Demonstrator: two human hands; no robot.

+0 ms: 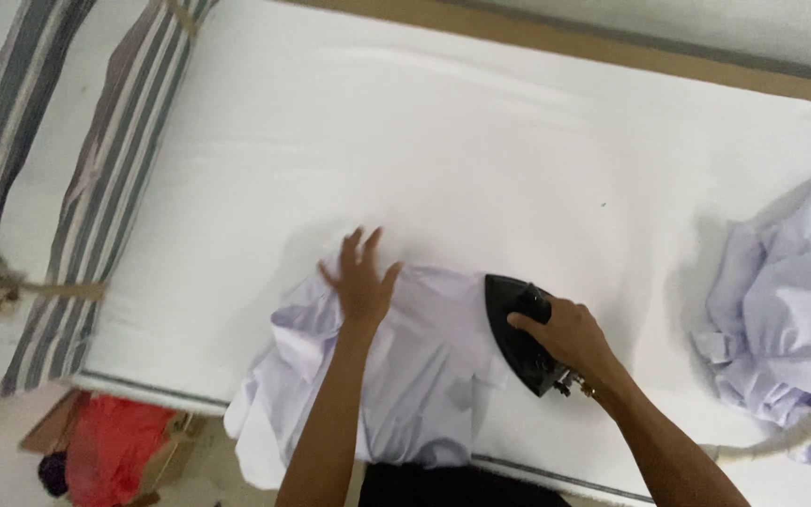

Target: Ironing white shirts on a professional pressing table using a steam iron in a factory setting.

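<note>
I see one black iron gripped by my right hand, near edge. My left hand presses flat, open, on one pale shirt. One crumpled garment lies right on the white table.

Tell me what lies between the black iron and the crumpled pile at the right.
Head view: only bare white table cover lies between the iron and the pile.
</note>
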